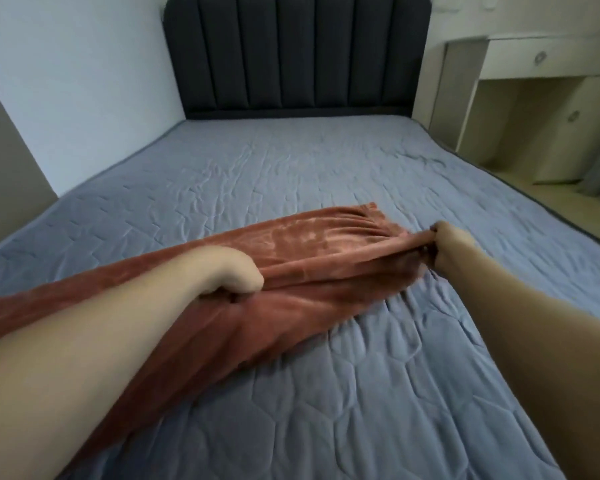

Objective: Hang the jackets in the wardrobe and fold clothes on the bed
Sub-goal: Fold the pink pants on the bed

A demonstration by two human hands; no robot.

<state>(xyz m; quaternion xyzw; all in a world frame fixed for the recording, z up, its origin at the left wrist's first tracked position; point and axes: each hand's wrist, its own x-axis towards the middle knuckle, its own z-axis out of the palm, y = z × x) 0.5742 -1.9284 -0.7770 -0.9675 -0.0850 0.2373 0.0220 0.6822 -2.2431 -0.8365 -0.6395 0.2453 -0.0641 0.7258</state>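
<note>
Head view shows your left hand [234, 271] and right hand [442, 245] both gripping the rust-red cloth [309, 244] on the blue bed [378, 375], fingers curled tight around bunched edges. The cloth runs long from left to right between your fingers. It looks soft, fuzzy and wrinkled, part lying flat beyond your knuckles.
</note>
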